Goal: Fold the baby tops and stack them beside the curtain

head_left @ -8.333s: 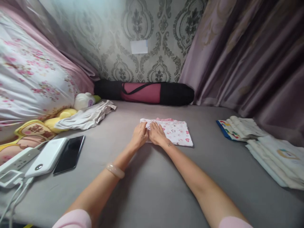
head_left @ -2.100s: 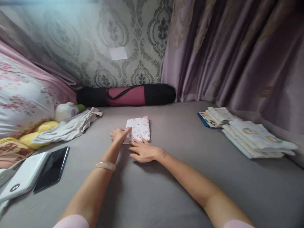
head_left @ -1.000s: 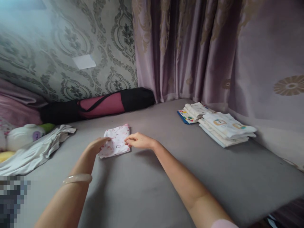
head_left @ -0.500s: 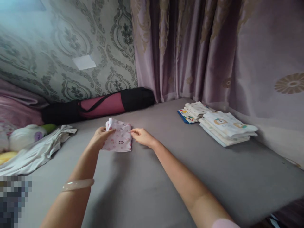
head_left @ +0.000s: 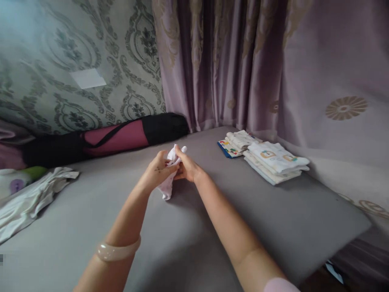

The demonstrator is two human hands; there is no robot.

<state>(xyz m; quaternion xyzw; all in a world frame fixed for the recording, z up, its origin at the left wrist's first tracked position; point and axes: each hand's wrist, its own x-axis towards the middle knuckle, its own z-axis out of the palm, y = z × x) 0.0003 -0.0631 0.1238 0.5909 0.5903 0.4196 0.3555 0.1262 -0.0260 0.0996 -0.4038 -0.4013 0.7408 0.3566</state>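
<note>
A small white-and-pink printed cloth [head_left: 166,188] is bunched between my two hands, above the grey bed surface. My left hand [head_left: 158,169] grips it from the left, thumb across the front. From the right, my right hand [head_left: 187,165] holds its upper part, with the thumb pointing up along it. One end of the cloth hangs down below my left hand. Parts of the cloth and several fingertips are hidden behind the hands.
Folded printed cloths [head_left: 240,140] and a stack of folded white clothes [head_left: 276,162] lie to the right by the curtain [head_left: 219,73]. A black-and-maroon long bag [head_left: 118,134] rests along the wall. A crumpled pale garment [head_left: 39,198] lies left beside a plush toy [head_left: 12,182].
The cloth was spread flat and folded between my hands; now it is gathered and narrow. My hands have come together and shifted right in view. The camera has turned slightly right.
</note>
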